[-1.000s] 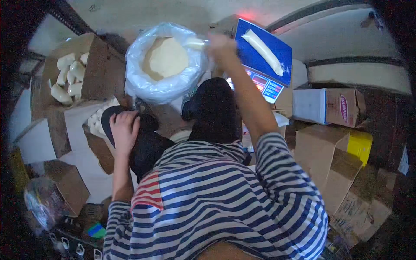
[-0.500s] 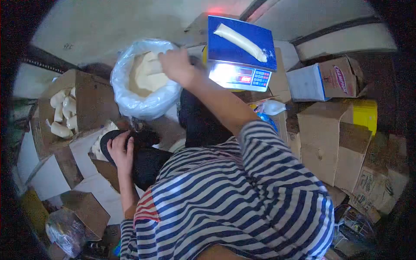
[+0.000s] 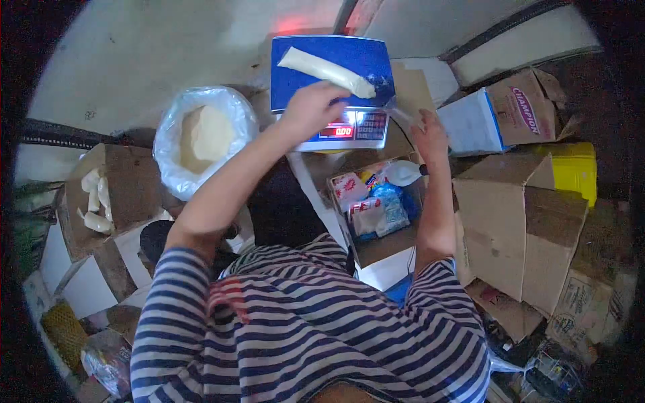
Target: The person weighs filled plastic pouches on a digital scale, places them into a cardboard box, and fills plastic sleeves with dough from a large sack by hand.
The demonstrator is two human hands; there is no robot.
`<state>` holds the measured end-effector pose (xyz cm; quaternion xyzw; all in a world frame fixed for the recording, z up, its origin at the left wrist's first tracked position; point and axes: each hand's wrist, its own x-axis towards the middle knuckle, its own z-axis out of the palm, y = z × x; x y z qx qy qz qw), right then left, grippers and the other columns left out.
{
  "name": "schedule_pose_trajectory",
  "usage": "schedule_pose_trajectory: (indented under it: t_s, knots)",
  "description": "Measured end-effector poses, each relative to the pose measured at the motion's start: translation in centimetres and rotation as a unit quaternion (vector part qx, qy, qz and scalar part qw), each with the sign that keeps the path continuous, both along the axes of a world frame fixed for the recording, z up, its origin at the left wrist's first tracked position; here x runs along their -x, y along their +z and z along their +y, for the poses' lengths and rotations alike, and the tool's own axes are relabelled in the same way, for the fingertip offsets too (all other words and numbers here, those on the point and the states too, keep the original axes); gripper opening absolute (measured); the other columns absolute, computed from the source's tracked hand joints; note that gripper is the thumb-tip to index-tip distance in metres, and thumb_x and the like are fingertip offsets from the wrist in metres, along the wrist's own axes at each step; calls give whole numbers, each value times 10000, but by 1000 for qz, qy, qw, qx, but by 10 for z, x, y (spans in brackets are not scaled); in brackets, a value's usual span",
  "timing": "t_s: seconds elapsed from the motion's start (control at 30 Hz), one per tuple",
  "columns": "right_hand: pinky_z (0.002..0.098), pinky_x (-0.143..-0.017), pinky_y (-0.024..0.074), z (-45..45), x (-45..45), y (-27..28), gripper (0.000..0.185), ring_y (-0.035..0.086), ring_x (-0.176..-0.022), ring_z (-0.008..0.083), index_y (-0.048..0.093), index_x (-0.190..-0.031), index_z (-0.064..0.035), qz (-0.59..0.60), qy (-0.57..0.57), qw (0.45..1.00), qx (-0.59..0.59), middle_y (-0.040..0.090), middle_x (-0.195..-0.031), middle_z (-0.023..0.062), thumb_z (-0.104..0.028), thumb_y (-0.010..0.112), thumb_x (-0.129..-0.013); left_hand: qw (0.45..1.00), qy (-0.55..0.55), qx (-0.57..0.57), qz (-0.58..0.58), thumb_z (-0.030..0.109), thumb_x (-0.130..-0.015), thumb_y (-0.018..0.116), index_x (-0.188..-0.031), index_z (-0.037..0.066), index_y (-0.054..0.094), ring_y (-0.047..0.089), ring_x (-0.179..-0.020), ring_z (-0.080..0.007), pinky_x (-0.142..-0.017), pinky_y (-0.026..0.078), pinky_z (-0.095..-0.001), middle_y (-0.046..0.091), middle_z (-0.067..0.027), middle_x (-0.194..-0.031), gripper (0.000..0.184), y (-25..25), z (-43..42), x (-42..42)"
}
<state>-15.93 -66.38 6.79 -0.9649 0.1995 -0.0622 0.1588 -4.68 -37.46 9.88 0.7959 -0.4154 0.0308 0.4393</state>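
A filled white tube-shaped plastic bag [image 3: 326,70] lies slantwise on the blue pan of a digital scale [image 3: 289,91], whose red display reads 0.00. My left hand [image 3: 312,107] hovers at the pan's front edge, just below the filled bag, thumb and fingers apart; whether the fingertips touch the bag is unclear. To the right of the scale, my right hand [image 3: 431,138] pinches a thin clear plastic piece [image 3: 402,113], blurred, stretching toward the pan's corner. A large clear-lined sack of pale powder [image 3: 211,138] stands to the left.
An open carton [image 3: 386,252] below the scale holds colourful packets and a white bottle-like item [image 3: 403,172]. Filled bags lie in a cardboard box [image 3: 131,181] at left. More cardboard boxes [image 3: 494,228] and a yellow container [image 3: 576,174] stand at right.
My right hand has left the powder sack and moved right, beyond the scale. My left hand has risen from my knee to the scale. The view has shifted, showing the open carton.
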Motion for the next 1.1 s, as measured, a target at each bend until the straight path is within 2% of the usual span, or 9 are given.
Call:
schedule_pose_trajectory:
  t_s: [0.07,0.13,0.27,0.4,0.47,0.57,0.73,0.83,1.1]
  knots:
    - [431,-868,461,14,-12,14,449,552,-1056,357,515,-1219,-126,85,-24,996,0,575,-1159,171,-258,587,-796,1000,8,-17,-22,213,-803,585,-965,78,640,600,-847,-334,-745,478,-429,619,-141,-915,218,-14,-42,-19]
    - [435,-875,455,15,-23,12,455,552,-1059,356,515,-1224,-128,97,-17,995,23,577,-1159,165,-266,590,-796,993,60,-83,52,220,-809,552,-943,99,649,602,-844,-331,-740,478,-440,619,-142,-894,205,-17,-67,-28]
    - [452,-880,445,16,-35,21,477,550,-1069,346,518,-1235,-150,122,4,989,85,584,-1152,155,-288,605,-787,994,86,-64,29,213,-803,537,-920,114,657,606,-836,-328,-735,482,-438,619,-142,-870,195,-27,-82,-41]
    - [475,-878,439,8,-52,26,472,546,-1081,336,522,-1230,-141,129,41,990,33,582,-1155,150,-286,602,-788,993,88,-82,13,247,-796,546,-901,130,667,613,-816,-314,-726,485,-435,620,-130,-833,198,-33,-80,-46]
    - [491,-871,438,14,-62,44,461,547,-1076,335,534,-1215,-133,198,47,978,46,586,-1144,152,-288,604,-786,992,85,-89,10,263,-792,552,-896,135,669,616,-808,-308,-723,484,-435,624,-124,-825,203,-30,-80,-46]
    - [480,-866,442,3,-75,33,460,552,-1061,342,538,-1206,-131,149,103,975,125,591,-1126,158,-289,610,-780,989,76,-125,-12,297,-773,578,-886,123,660,628,-799,-293,-714,472,-442,634,-113,-814,223,-30,-87,-45]
    - [475,-870,439,-2,-86,28,452,554,-1057,339,540,-1190,-129,185,116,965,145,597,-1114,152,-291,614,-775,972,90,-213,-47,419,-782,604,-859,102,624,640,-776,-288,-680,470,-452,658,-108,-823,327,-34,-97,-46]
    - [500,-886,419,4,-86,32,450,549,-1071,335,530,-1188,-125,198,104,963,150,598,-1117,144,-288,615,-778,958,88,-271,-13,301,-747,603,-875,120,647,650,-789,-285,-719,459,-437,669,-111,-819,226,-31,-104,-50]
    - [541,-912,383,6,-85,33,447,514,-1138,311,525,-1195,-136,203,76,971,100,568,-1192,114,-289,625,-787,961,85,-257,-49,277,-786,556,-764,157,648,647,-677,-268,-638,474,-437,658,-84,-709,152,-48,-107,-60]
